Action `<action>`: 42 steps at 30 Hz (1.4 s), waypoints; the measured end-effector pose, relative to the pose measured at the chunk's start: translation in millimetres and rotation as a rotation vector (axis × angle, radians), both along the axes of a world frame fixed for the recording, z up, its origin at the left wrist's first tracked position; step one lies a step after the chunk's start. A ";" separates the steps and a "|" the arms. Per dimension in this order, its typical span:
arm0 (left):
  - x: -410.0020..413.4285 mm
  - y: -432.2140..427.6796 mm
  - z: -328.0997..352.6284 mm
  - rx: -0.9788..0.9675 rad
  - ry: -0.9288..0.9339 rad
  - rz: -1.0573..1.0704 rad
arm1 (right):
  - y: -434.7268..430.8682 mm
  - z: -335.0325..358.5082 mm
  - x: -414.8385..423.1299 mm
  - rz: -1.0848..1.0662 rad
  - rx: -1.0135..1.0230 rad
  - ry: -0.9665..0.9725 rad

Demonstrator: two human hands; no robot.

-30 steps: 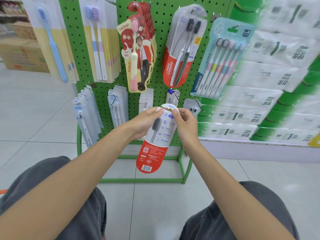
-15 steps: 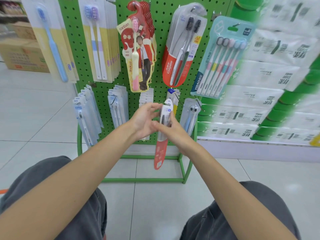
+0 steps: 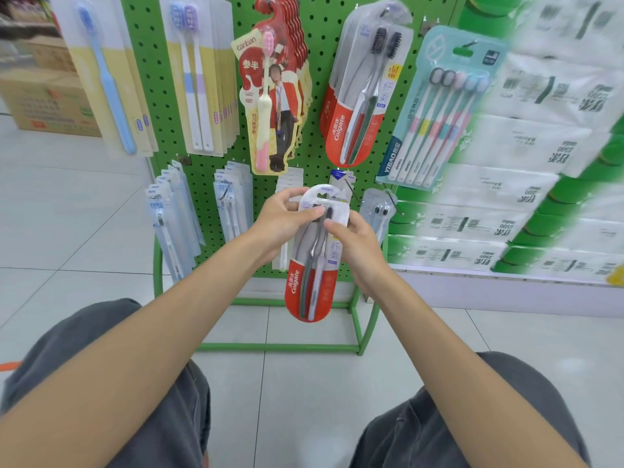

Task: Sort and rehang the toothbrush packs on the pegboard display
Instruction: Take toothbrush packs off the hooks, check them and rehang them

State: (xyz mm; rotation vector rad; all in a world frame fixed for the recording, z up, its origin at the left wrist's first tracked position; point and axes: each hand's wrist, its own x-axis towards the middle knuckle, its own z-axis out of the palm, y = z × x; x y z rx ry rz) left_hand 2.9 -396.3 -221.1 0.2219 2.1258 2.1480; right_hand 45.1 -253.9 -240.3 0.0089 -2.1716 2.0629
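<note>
A red-and-clear Colgate two-brush pack [image 3: 312,282] hangs upright in front of the green pegboard [image 3: 324,25], its printed front toward me. My left hand [image 3: 280,224] grips its upper left edge, thumb across the brush heads. My right hand [image 3: 354,244] holds the pack's right edge with thumb on the front. Matching Colgate packs [image 3: 361,96] hang on a hook above. Beside them hang red cartoon-figure packs [image 3: 273,106], a teal multi-brush pack [image 3: 435,119], and yellow-backed packs [image 3: 202,76].
The lower row carries clear blue-labelled packs [image 3: 172,214], more clear packs [image 3: 233,204] and a twin-brush pack [image 3: 378,211]. Stacked tissue packages [image 3: 506,163] fill the right. Cardboard boxes [image 3: 47,103] sit at far left. The stand's green frame [image 3: 280,347] rests on tiled floor. My knees frame the bottom.
The Colgate pack has been turned from its back, through edge-on, to its printed front facing me. Both hands shifted their hold lower along its upper sides.
</note>
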 end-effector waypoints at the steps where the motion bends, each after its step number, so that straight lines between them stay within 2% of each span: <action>1: 0.4 0.4 -0.2 0.002 0.012 -0.005 | 0.7 0.3 -0.1 -0.012 -0.011 -0.001; 8: 2.1 1.2 4.8 -0.013 -0.038 0.033 | 0.3 1.0 -0.4 0.017 0.003 -0.044; 12: -1.8 -0.5 13.4 -0.145 0.100 0.137 | 0.2 6.6 5.1 0.031 0.101 0.025; 17: -7.5 -5.8 47.4 -0.328 0.284 0.155 | 5.1 28.2 -4.2 -0.073 0.189 0.021; 21: -17.0 -5.6 86.6 -0.420 0.374 0.210 | 13.6 68.7 -11.1 -0.109 0.273 0.096; 26: -27.6 -3.1 143.0 -0.515 0.476 0.264 | 24.3 131.7 -25.8 -0.116 0.480 0.211; 36: -73.5 9.5 239.0 -0.699 0.576 0.320 | 49.7 257.9 -71.8 -0.350 0.590 0.471; 39: -94.1 13.1 255.4 -0.762 0.584 0.332 | 65.2 286.1 -99.0 -0.381 0.680 0.458; 42: -113.1 17.8 264.9 -0.805 0.552 0.293 | 78.1 304.5 -125.9 -0.292 0.818 0.355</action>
